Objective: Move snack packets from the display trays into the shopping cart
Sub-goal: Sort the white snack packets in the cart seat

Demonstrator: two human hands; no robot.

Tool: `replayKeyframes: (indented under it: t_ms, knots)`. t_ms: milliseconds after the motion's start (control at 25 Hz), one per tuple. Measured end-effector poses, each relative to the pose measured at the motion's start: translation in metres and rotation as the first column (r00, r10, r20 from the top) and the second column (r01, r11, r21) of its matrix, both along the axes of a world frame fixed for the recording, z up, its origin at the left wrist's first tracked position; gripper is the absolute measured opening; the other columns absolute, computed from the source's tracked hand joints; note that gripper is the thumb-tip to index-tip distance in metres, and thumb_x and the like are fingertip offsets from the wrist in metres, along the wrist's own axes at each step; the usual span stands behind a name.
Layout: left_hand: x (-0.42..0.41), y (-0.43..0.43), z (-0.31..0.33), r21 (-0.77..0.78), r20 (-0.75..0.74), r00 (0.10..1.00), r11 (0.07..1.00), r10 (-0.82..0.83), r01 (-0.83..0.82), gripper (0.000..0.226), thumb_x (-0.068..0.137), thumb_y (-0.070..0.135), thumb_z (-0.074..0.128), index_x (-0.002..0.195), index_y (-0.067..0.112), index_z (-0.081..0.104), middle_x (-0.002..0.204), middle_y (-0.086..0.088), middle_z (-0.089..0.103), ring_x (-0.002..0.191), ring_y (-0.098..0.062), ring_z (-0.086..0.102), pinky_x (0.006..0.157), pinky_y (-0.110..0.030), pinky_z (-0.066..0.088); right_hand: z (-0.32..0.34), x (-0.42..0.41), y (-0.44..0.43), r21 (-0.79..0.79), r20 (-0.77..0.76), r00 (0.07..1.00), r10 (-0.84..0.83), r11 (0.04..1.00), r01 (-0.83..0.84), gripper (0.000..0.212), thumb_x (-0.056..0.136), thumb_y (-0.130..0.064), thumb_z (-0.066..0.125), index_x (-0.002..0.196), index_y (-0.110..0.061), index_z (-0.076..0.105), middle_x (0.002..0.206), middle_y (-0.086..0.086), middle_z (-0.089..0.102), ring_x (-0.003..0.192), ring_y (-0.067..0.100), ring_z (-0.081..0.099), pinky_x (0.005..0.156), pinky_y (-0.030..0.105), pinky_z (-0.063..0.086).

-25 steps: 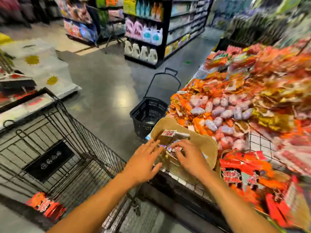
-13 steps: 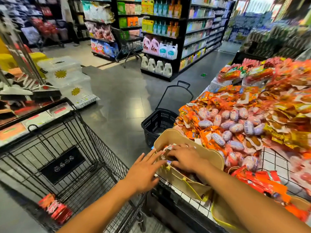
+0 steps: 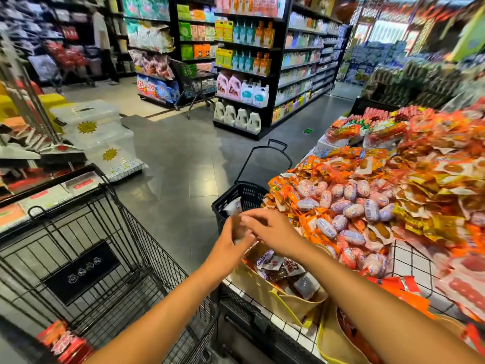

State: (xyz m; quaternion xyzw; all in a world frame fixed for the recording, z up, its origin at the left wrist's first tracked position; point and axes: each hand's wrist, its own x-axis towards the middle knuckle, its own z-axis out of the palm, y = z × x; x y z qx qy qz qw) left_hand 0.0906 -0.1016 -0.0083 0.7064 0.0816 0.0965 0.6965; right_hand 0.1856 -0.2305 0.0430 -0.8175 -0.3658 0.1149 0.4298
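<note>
- Two hands meet above the near beige tray. The left hand grips a brown snack packet, fingers curled round its lower half, and the packet's white end sticks up past the fingertips.
- The right hand is just right of that packet, fingers curled, index tip and thumb at its edge. Blur hides whether they pinch it.
- Directly below both sets of fingers, more brown packets lie in the tray.
- Well left of the left fingers stands the wire shopping cart, with red packets in its near corner.
- Beyond the fingertips a black basket sits on the floor.
- Right of the right fingers lies a heap of pink sausage packs.
</note>
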Motion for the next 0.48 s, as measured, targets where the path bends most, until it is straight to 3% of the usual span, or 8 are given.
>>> replayKeyframes:
  t_ms: [80,160,240,320,400,480]
  knots:
    - [-0.001,0.002,0.003,-0.258,-0.062,0.992,0.958,0.112,-0.124,0.026,0.105,0.019,0.058,0.130,0.028,0.057,0.123,0.000,0.073,0.112,-0.016,0.071,0.091,-0.035,0.060,-0.010,0.005,0.008,0.043,-0.108,0.994,-0.012,0.999,0.017,0.027,0.104,-0.030,0.050,0.108,-0.021,0.075,0.087,-0.006,0.075,0.078,0.006,0.069,0.069,0.020,0.053]
    - [-0.004,0.011,-0.001,-0.355,-0.172,0.972,0.910,0.160,-0.212,0.021,0.108,0.013,0.050,0.126,0.020,0.058,0.116,-0.010,0.075,0.104,-0.027,0.074,0.084,-0.043,0.062,-0.030,0.021,0.011,-0.073,-0.020,0.989,-0.148,0.987,0.146,0.023,0.101,-0.029,0.052,0.105,-0.023,0.074,0.092,-0.008,0.074,0.081,0.010,0.068,0.075,0.033,0.058]
    - [-0.008,0.019,-0.007,-0.367,-0.243,0.954,0.895,0.173,-0.255,0.021,0.107,0.011,0.050,0.127,0.016,0.059,0.111,-0.015,0.075,0.097,-0.031,0.074,0.084,-0.050,0.062,-0.054,0.031,0.006,-0.419,0.223,0.959,-0.175,0.871,0.257,0.024,0.097,-0.036,0.054,0.111,-0.025,0.071,0.109,-0.005,0.072,0.096,0.016,0.066,0.084,0.039,0.056]
    - [-0.013,0.025,-0.009,-0.362,-0.267,0.944,0.887,0.196,-0.286,0.022,0.105,0.007,0.054,0.123,0.017,0.061,0.107,-0.013,0.076,0.091,-0.031,0.075,0.081,-0.050,0.063,-0.076,0.029,0.000,-0.673,0.312,0.944,-0.104,0.678,0.297,0.033,0.095,-0.048,0.055,0.109,-0.021,0.067,0.122,0.005,0.067,0.119,0.028,0.058,0.100,0.044,0.047]
    - [-0.016,0.030,-0.009,-0.346,-0.278,0.935,0.885,0.219,-0.310,0.026,0.102,0.003,0.057,0.117,0.023,0.064,0.104,-0.011,0.077,0.086,-0.029,0.076,0.077,-0.049,0.063,-0.088,0.030,-0.003,-0.729,0.323,0.941,-0.104,0.607,0.317,0.033,0.093,-0.050,0.060,0.108,-0.021,0.066,0.126,0.008,0.065,0.130,0.031,0.049,0.110,0.046,0.037]
    - [-0.017,0.033,-0.012,-0.334,-0.291,0.927,0.883,0.236,-0.329,0.028,0.100,0.001,0.058,0.115,0.024,0.066,0.104,-0.008,0.078,0.090,-0.029,0.076,0.077,-0.045,0.062,-0.090,0.038,-0.007,-0.702,0.262,0.948,-0.179,0.639,0.314,0.032,0.088,-0.040,0.069,0.114,-0.021,0.066,0.120,0.006,0.066,0.119,0.029,0.057,0.104,0.043,0.045]
